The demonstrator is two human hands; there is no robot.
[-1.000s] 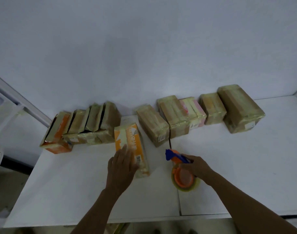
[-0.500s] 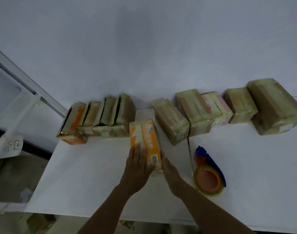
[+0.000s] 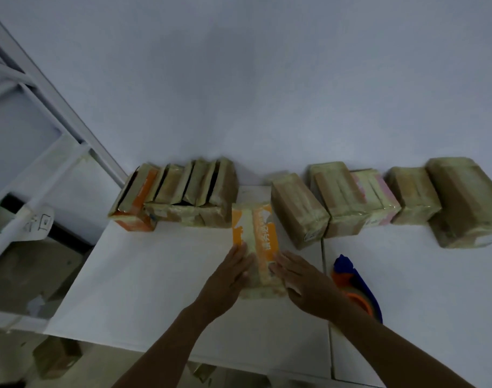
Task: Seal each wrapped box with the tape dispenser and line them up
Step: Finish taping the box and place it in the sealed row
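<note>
An orange and white wrapped box (image 3: 255,233) lies lengthwise on the white table (image 3: 155,275) between my two hands. My left hand (image 3: 228,281) presses flat against its left side with straight fingers. My right hand (image 3: 303,281) presses flat against its right side. The tape dispenser (image 3: 356,287), blue with an orange core, lies on the table just right of my right wrist, untouched. A row of tan taped boxes (image 3: 298,208) runs along the wall to the right. Another group of wrapped boxes (image 3: 183,194) stands at the back left.
A white metal rack (image 3: 37,130) stands left of the table. A seam (image 3: 323,275) between two table tops runs front to back near the dispenser. A cardboard box (image 3: 57,357) lies on the floor below the front edge.
My right hand let go of the tape dispenser and moved left to the orange box. Both hands now flank that box, which has slid a little toward the back row.
</note>
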